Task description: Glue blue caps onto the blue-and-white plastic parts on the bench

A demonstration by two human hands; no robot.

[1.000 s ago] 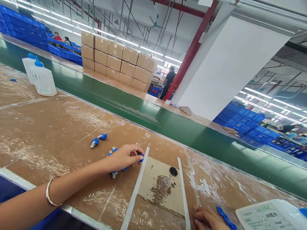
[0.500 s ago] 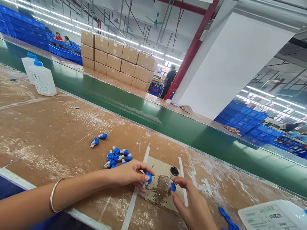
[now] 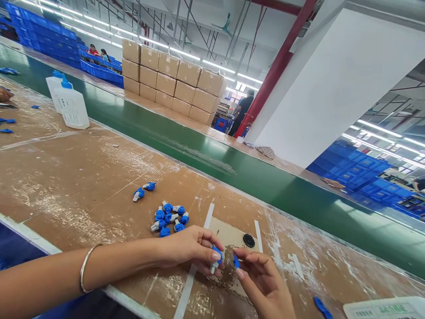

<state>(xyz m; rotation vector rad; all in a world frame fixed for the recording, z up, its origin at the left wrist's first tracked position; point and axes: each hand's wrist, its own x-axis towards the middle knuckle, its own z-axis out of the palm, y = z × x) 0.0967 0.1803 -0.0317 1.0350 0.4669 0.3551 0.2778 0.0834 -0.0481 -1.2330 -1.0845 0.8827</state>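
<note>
Closed around a blue, wrapped-looking piece with a pale plastic end (image 3: 216, 258) is my left hand (image 3: 189, 248), over the left side of a beige board. My right hand (image 3: 265, 279) pinches a small blue piece (image 3: 236, 261) between thumb and fingertips, just to the right. Between the hands a clear cup (image 3: 229, 258) is only partly visible. Dark wet-looking spots mark the board (image 3: 222, 230) around it, and a round black cap (image 3: 249, 240) lies at its far right. Several similar blue pieces with pale ends (image 3: 168, 218) lie beyond my left forearm.
White strips (image 3: 186, 290) flank the board on the brown worktop (image 3: 83, 177). White bottles with blue caps (image 3: 71, 106) stand far left; another white container (image 3: 385, 309) lies at lower right near a loose blue piece (image 3: 322, 307). A green conveyor belt (image 3: 199, 153) runs behind, with stacked cartons (image 3: 172, 84) beyond.
The view has shifted, so the table items appear farther right. My hands have come closer together, and the clear cup between them is more hidden.
</note>
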